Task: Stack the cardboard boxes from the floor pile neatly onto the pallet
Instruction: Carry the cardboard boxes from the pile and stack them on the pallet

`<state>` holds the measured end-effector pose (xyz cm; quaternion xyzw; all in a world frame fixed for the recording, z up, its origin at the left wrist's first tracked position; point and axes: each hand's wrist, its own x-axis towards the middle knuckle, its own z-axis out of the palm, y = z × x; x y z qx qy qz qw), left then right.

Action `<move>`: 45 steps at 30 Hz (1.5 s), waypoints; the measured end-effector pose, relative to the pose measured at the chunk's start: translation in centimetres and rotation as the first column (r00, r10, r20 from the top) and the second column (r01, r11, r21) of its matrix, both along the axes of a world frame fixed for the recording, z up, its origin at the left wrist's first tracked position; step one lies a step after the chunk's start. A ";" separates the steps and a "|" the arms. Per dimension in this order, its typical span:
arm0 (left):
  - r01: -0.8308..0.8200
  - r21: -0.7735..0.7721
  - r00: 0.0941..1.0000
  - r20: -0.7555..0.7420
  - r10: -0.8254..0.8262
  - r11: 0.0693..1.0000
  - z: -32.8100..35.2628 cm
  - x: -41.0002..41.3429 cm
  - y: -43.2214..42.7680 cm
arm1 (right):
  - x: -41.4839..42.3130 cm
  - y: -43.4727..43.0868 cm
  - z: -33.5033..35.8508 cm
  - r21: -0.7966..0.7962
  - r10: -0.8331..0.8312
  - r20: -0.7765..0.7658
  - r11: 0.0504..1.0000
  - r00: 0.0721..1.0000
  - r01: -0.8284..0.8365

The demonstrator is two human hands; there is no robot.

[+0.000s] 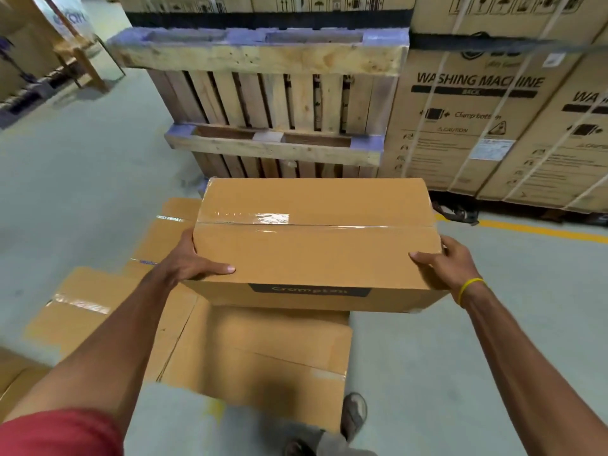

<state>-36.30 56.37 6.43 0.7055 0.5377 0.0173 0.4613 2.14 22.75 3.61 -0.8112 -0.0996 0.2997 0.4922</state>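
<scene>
I hold a brown taped cardboard box (316, 245) in the air, level, with a dark label on its near side. My left hand (189, 261) grips its left end, thumb lying on top. My right hand (441, 261), a yellow band on the wrist, grips the right end. Below and to the left, several more taped cardboard boxes (256, 353) lie on the floor. Straight ahead, stacked wooden pallets (263, 57) stand behind the held box; the upper one's top edge shows.
Large strapped washing machine cartons (473, 120) stand at the right on a low base. A yellow floor line (543, 232) runs at the right. A wooden frame (82, 57) stands far left. My foot (355, 413) is on grey floor beside the pile.
</scene>
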 end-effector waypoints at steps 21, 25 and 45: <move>0.211 -0.158 0.977 0.001 -0.213 0.965 -5.1 -0.6 11.4 | -5.6 6.5 -4.8 -0.077 -0.063 -0.078 0.995 0.995 0.057; 0.187 -0.177 0.979 -0.051 -0.199 0.966 -9.0 -1.6 13.8 | -7.8 8.0 -7.5 -0.148 -0.012 -0.185 0.989 0.983 -0.016; 0.143 -0.176 0.988 -0.037 -0.151 0.974 -31.2 -4.7 17.4 | -10.7 10.1 -29.5 -0.178 -0.016 -0.236 0.984 0.972 -0.027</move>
